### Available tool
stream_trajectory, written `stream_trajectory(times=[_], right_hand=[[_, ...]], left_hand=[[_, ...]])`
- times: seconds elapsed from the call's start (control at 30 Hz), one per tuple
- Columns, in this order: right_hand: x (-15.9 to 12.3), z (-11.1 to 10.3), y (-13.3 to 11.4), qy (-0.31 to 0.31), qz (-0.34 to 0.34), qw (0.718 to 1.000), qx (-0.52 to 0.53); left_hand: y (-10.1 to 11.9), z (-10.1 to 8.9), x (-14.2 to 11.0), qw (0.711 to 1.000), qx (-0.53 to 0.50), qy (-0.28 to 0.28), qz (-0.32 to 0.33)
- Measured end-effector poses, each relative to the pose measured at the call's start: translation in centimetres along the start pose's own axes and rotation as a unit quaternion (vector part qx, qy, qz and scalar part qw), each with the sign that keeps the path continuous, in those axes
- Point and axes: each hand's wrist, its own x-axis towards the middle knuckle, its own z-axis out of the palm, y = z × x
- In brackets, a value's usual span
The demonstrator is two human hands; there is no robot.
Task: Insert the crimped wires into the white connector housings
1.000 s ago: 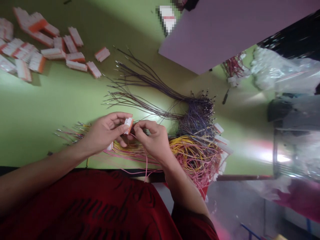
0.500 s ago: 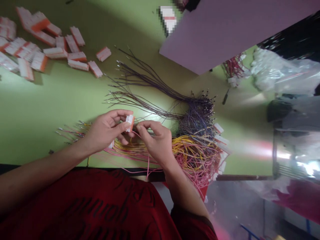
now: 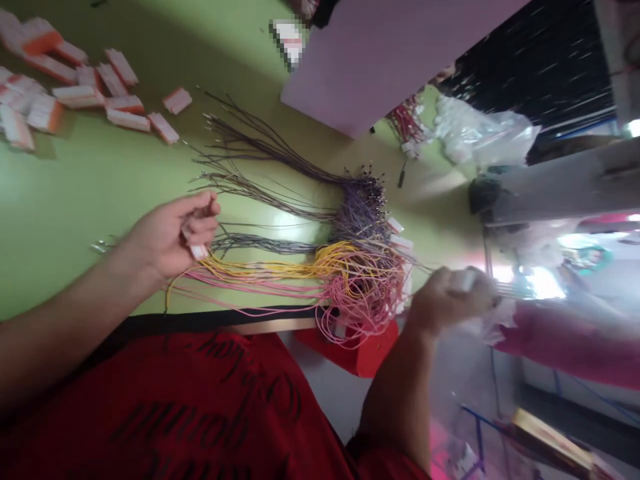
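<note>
My left hand (image 3: 173, 237) is closed above the left end of the wire bundles, its fingers curled in. A small white piece (image 3: 199, 252) shows below those fingers; I cannot tell whether they grip it or it lies on the wires. Off to the right, past the heap of wires, my right hand (image 3: 445, 300) is closed around a white connector (image 3: 467, 280), blurred by motion. Thin wires trail leftward from that hand. Yellow wires (image 3: 260, 270), pink wires (image 3: 270, 290) and grey wires (image 3: 270, 245) run between the hands across the green table (image 3: 90, 187).
White-and-orange connectors (image 3: 80, 97) lie scattered at the upper left. Dark wires (image 3: 280, 150) fan out behind the bundles. A purple board (image 3: 370, 60) covers the back; clear plastic bags (image 3: 480, 133) lie right of it. A red container (image 3: 370, 347) sits below the table edge.
My right hand has swung far right, away from the left, now with a white connector in it. My left hand has drawn back and curled its fingers. The view has shifted right.
</note>
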Motion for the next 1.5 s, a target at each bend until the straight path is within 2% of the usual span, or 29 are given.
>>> stream_trajectory(times=[0.07,0.1,0.2,0.27,0.37,0.43,0.5,0.57,0.6,0.63,0.67,0.7,0.77,0.87,0.93,0.97,1.03,1.1,1.17,1.23,1.33,1.43,1.5], right_hand=[[-0.6,0.9,1.6,-0.055,0.069,0.995,-0.043],[-1.2,1.4,1.9,-0.081,0.090,0.991,-0.058],[-2.5,2.1,1.6,-0.139,0.100,0.983,-0.066],[-2.4,1.6,1.6,-0.159,0.099,0.980,-0.060],[-1.8,-0.3,1.5,-0.167,0.102,0.979,-0.047],[-2.2,-2.1,0.5,-0.116,0.073,0.990,-0.043],[-3.7,-4.2,-1.8,-0.007,-0.002,0.999,-0.036],[-5.9,-5.8,-5.0,0.100,-0.093,0.991,-0.017],[-7.0,-6.3,-6.7,0.132,-0.126,0.983,-0.007],[-8.0,-6.4,-8.4,0.129,-0.179,0.975,0.012],[-8.7,-6.0,-10.0,0.106,-0.259,0.959,0.042],[-9.2,-5.2,-11.4,0.049,-0.329,0.942,0.051],[-9.1,-2.6,-13.7,-0.053,-0.402,0.914,0.009],[-7.2,2.7,-15.9,-0.174,-0.381,0.901,-0.115],[-5.7,5.8,-16.9,-0.241,-0.369,0.885,-0.151],[-5.1,6.9,-17.3,-0.257,-0.359,0.884,-0.152],[-4.3,8.0,-17.9,-0.257,-0.327,0.901,-0.123],[-4.4,7.7,-18.1,-0.250,-0.305,0.917,-0.066],[-5.7,6.1,-17.9,-0.250,-0.329,0.911,-0.007],[-8.3,3.8,-17.3,-0.246,-0.390,0.887,0.038],[-13.2,1.0,-16.2,-0.259,-0.484,0.832,0.082],[-16.7,0.5,-15.3,-0.237,-0.508,0.826,0.062],[-17.5,0.8,-15.0,-0.221,-0.503,0.833,0.072]], left_hand=[[0.6,0.0,-0.3,0.999,-0.047,0.010,-0.008],[0.7,-0.1,-0.5,0.997,-0.066,0.025,0.009],[0.5,-0.7,-0.9,0.995,-0.079,0.049,0.042],[0.2,-1.2,-1.2,0.994,-0.065,0.066,0.052],[0.0,-2.0,-1.8,0.993,-0.034,0.091,0.071],[0.1,-2.6,-2.2,0.991,-0.022,0.099,0.085],[0.2,-3.2,-2.6,0.990,-0.016,0.096,0.101],[0.0,-3.7,-2.9,0.989,-0.007,0.090,0.116],[-0.1,-3.9,-3.1,0.989,-0.003,0.086,0.119],[-0.4,-4.0,-3.2,0.989,0.000,0.083,0.120],[-0.6,-4.1,-3.3,0.990,0.003,0.077,0.116],[-0.9,-4.2,-3.4,0.992,0.007,0.068,0.110],[-1.3,-4.5,-3.6,0.993,0.019,0.050,0.107],[-1.7,-5.3,-3.7,0.991,0.034,0.044,0.121],[-1.7,-5.9,-3.7,0.989,0.034,0.048,0.137],[-1.7,-6.3,-3.8,0.987,0.034,0.051,0.147],[-1.6,-6.8,-3.9,0.984,0.040,0.057,0.166],[-1.6,-7.2,-4.1,0.981,0.054,0.058,0.179],[-1.7,-7.5,-4.2,0.979,0.073,0.054,0.183],[-1.7,-7.7,-4.2,0.977,0.090,0.052,0.185],[-1.9,-7.9,-4.0,0.975,0.098,0.056,0.192],[-2.2,-7.9,-3.7,0.977,0.082,0.048,0.192],[-2.2,-7.8,-3.6,0.978,0.074,0.037,0.190]])
